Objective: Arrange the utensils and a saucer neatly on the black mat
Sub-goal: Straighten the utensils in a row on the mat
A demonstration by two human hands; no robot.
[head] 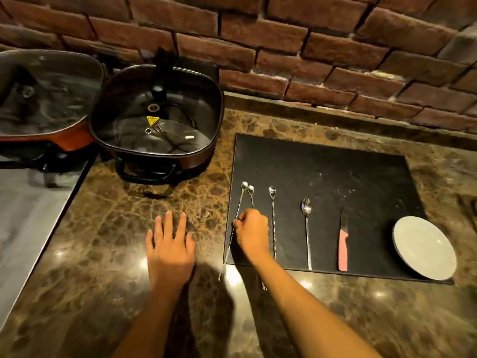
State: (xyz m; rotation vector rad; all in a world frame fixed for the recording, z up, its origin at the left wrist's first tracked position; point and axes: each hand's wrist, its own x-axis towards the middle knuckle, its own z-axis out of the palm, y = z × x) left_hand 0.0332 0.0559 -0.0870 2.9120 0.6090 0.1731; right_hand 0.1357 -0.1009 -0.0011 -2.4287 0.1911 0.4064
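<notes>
Right hand (251,232) fingers pinched on two twisted bar spoons (238,206) — left hand (169,250) flat, fingers spread.

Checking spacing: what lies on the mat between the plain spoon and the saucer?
Only the pink-handled knife, between spoon and saucer, in the head view.

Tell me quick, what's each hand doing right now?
Left hand: open, flat on the brown marble counter.
Right hand: closed on two long twisted metal spoons.
</notes>
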